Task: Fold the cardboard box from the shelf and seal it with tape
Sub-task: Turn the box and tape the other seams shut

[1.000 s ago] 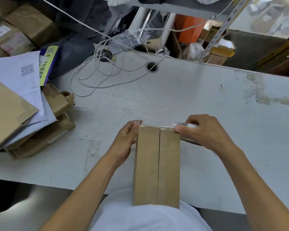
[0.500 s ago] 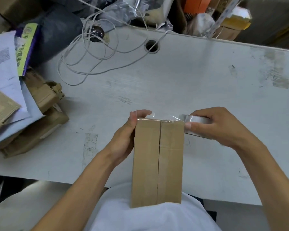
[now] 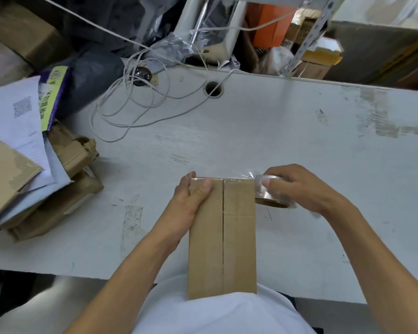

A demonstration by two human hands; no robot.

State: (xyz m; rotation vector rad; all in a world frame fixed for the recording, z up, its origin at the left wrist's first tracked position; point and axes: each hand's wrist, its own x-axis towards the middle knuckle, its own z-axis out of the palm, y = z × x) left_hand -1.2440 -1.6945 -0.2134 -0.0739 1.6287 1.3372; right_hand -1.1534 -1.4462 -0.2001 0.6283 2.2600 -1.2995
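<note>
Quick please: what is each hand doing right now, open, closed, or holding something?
Left hand: holds the far end of the brown cardboard box, thumb on top.
Right hand: grips the clear tape roll.

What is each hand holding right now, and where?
Left hand grips the cardboard box at its far left corner; right hand grips the tape roll by its rim.

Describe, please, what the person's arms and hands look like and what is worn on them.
Both arms are bare from the elbow down, with no sleeves in view. The left hand and right hand wear no gloves, rings or watch. A white shirt covers the torso below.
</note>
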